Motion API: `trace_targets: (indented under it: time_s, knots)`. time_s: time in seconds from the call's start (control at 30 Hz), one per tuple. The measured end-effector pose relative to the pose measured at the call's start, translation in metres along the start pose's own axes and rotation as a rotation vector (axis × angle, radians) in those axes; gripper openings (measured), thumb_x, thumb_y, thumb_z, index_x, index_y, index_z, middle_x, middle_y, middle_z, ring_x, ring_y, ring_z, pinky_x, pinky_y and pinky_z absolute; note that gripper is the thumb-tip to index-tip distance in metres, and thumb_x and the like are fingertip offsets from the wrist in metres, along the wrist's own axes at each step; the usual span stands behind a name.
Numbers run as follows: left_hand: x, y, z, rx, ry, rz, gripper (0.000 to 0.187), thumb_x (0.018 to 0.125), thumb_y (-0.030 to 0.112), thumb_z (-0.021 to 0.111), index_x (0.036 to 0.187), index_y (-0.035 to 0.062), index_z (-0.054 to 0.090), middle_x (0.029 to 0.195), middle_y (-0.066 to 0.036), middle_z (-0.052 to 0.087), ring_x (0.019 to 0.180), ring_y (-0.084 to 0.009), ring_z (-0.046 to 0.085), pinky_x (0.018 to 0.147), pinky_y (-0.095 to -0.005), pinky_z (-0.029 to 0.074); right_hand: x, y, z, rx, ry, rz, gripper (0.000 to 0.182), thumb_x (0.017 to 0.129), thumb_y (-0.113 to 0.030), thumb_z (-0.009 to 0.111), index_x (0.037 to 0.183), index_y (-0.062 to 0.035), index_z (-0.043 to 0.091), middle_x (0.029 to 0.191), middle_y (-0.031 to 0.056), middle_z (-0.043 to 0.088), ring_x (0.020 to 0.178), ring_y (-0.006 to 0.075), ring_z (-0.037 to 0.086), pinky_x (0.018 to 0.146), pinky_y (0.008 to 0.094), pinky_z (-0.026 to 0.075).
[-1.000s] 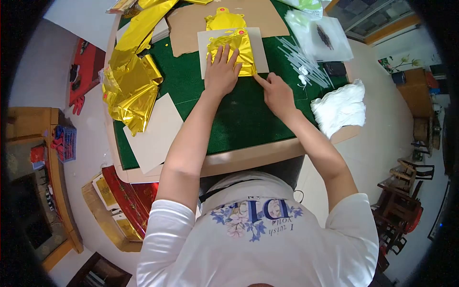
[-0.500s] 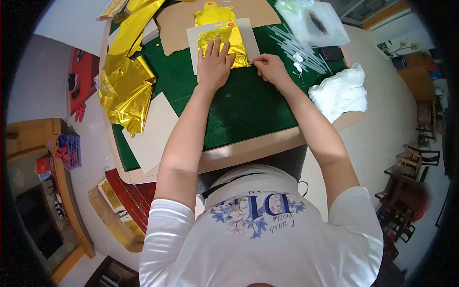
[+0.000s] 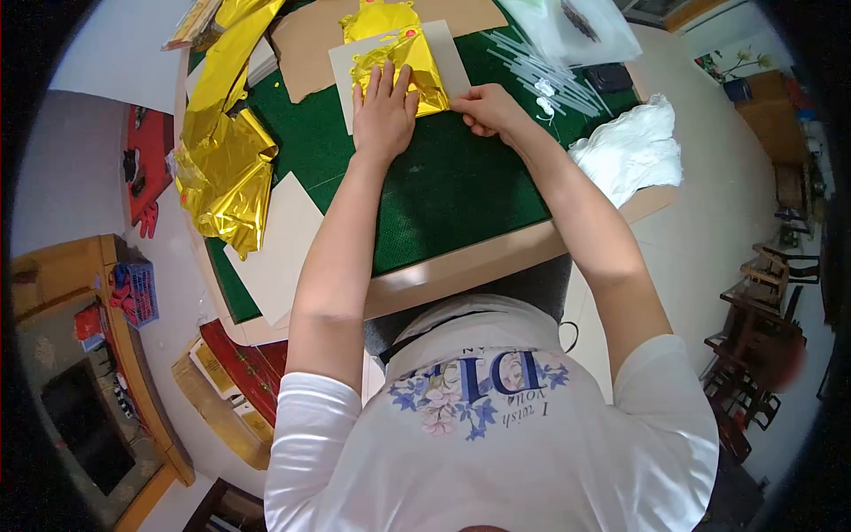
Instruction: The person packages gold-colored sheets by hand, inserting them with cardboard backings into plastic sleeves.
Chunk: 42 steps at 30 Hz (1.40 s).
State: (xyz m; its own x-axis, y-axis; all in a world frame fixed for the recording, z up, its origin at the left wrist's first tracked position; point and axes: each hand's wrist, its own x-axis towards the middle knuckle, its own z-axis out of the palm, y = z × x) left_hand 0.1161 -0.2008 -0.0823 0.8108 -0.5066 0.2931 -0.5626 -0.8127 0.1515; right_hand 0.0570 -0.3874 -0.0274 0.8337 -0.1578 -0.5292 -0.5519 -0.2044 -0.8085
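A flat, folded gold foil balloon [image 3: 428, 75] with a red spot lies on a beige card [image 3: 455, 64] at the far side of the table. My left hand [image 3: 385, 115] rests palm down on the foil, its fingers spread out. To its right, my right hand [image 3: 487, 111] is closed in a pinch at the near right corner of the foil. Its fingertips cover what they grip there. More gold foil [image 3: 377, 19] continues beyond the card's far edge. A long heap of gold foil [image 3: 226, 164] hangs along the table's left side.
The table has a green mat [image 3: 461, 204] and a pale edge. Another beige card [image 3: 284, 244] lies at the near left. Brown cardboard [image 3: 301, 53] is at the back. On the right are thin clear tubes [image 3: 545, 75], a dark case [image 3: 608, 80], a plastic bag [image 3: 598, 31] and white cloth [image 3: 631, 151].
The whole view has shifted slightly, so the table sits a little higher and further left. Both hands keep about the same places on the foil.
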Motion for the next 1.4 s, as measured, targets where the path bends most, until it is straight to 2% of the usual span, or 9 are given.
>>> trace_targets:
  time_s: [0.07, 0.3, 0.43, 0.5, 0.67, 1.03, 1.13, 1.2, 1.4]
  knots:
    - [0.000, 0.000, 0.000, -0.030, -0.002, -0.007, 0.050, 0.101, 0.039, 0.033, 0.146, 0.0169, 0.039, 0.153, -0.011, 0.033, 0.144, -0.0270, 0.025, 0.116, -0.0502, 0.017, 0.004, 0.004, 0.005, 0.011, 0.028, -0.014, 0.014, 0.086, -0.016, 0.065, 0.090, -0.0022, 0.065, 0.063, 0.0024, 0.059, 0.047, 0.0109, 0.053, 0.042, 0.0255, 0.040]
    - [0.001, 0.000, -0.001, -0.048, -0.014, -0.023, 0.049, 0.101, 0.036, 0.034, 0.145, 0.0160, 0.040, 0.153, -0.010, 0.033, 0.144, -0.0275, 0.026, 0.116, -0.0507, 0.018, 0.007, 0.006, 0.010, -0.005, 0.068, -0.062, 0.013, 0.085, -0.014, 0.066, 0.087, -0.0021, 0.064, 0.064, 0.0030, 0.062, 0.047, 0.0123, 0.057, 0.043, 0.0264, 0.043]
    - [0.001, -0.001, 0.001, -0.037, -0.015, -0.018, 0.052, 0.101, 0.041, 0.033, 0.147, 0.0161, 0.037, 0.154, -0.010, 0.032, 0.144, -0.0265, 0.024, 0.116, -0.0506, 0.017, 0.007, -0.001, 0.011, -0.031, 0.059, -0.074, 0.014, 0.086, -0.015, 0.066, 0.087, -0.0015, 0.063, 0.064, 0.0038, 0.063, 0.047, 0.0124, 0.059, 0.043, 0.0257, 0.044]
    - [0.001, 0.000, 0.000, -0.038, -0.013, -0.012, 0.053, 0.102, 0.043, 0.033, 0.147, 0.0163, 0.036, 0.154, -0.010, 0.031, 0.145, -0.0260, 0.024, 0.116, -0.0505, 0.017, 0.010, -0.003, 0.013, -0.085, 0.037, -0.052, 0.021, 0.089, -0.022, 0.067, 0.093, -0.0020, 0.065, 0.062, -0.0001, 0.059, 0.046, 0.0081, 0.054, 0.040, 0.0222, 0.038]
    - [0.002, 0.004, -0.007, 0.003, -0.092, -0.043, 0.062, 0.100, 0.053, 0.033, 0.150, 0.0177, 0.031, 0.157, -0.010, 0.026, 0.146, -0.0261, 0.019, 0.117, -0.0502, 0.016, 0.011, -0.005, 0.009, -0.041, 0.034, -0.030, 0.019, 0.089, -0.021, 0.066, 0.091, -0.0025, 0.064, 0.060, -0.0008, 0.057, 0.046, 0.0080, 0.053, 0.041, 0.0219, 0.037]
    - [0.002, 0.004, -0.006, 0.002, -0.075, -0.041, 0.062, 0.099, 0.053, 0.033, 0.150, 0.0174, 0.031, 0.156, -0.010, 0.027, 0.146, -0.0257, 0.019, 0.117, -0.0507, 0.016, 0.020, -0.011, 0.012, 0.030, 0.102, -0.077, 0.023, 0.089, -0.026, 0.064, 0.084, -0.0038, 0.062, 0.058, -0.0002, 0.056, 0.044, 0.0097, 0.052, 0.040, 0.0238, 0.037]
    - [0.001, 0.003, -0.005, 0.009, -0.068, -0.026, 0.062, 0.099, 0.053, 0.032, 0.150, 0.0180, 0.032, 0.156, -0.010, 0.028, 0.146, -0.0256, 0.020, 0.117, -0.0511, 0.015, 0.042, -0.018, 0.011, -0.096, 0.165, -0.109, 0.023, 0.087, -0.025, 0.066, 0.080, -0.0039, 0.062, 0.057, 0.0003, 0.057, 0.043, 0.0100, 0.052, 0.040, 0.0242, 0.037]
    - [0.001, 0.002, -0.005, 0.008, -0.063, -0.017, 0.061, 0.100, 0.053, 0.032, 0.150, 0.0184, 0.032, 0.156, -0.010, 0.028, 0.146, -0.0258, 0.020, 0.116, -0.0515, 0.015, 0.059, -0.017, 0.012, -0.226, 0.187, -0.131, 0.029, 0.080, -0.029, 0.070, 0.072, -0.0011, 0.067, 0.058, 0.0077, 0.063, 0.046, 0.0163, 0.060, 0.045, 0.0300, 0.048]
    - [0.001, 0.002, -0.002, 0.022, -0.068, -0.012, 0.060, 0.100, 0.052, 0.031, 0.150, 0.0189, 0.032, 0.156, -0.010, 0.028, 0.146, -0.0265, 0.020, 0.117, -0.0508, 0.014, 0.069, -0.012, 0.014, -0.155, 0.185, -0.141, 0.027, 0.079, -0.025, 0.067, 0.069, -0.0002, 0.067, 0.057, 0.0085, 0.063, 0.046, 0.0175, 0.061, 0.046, 0.0305, 0.050]
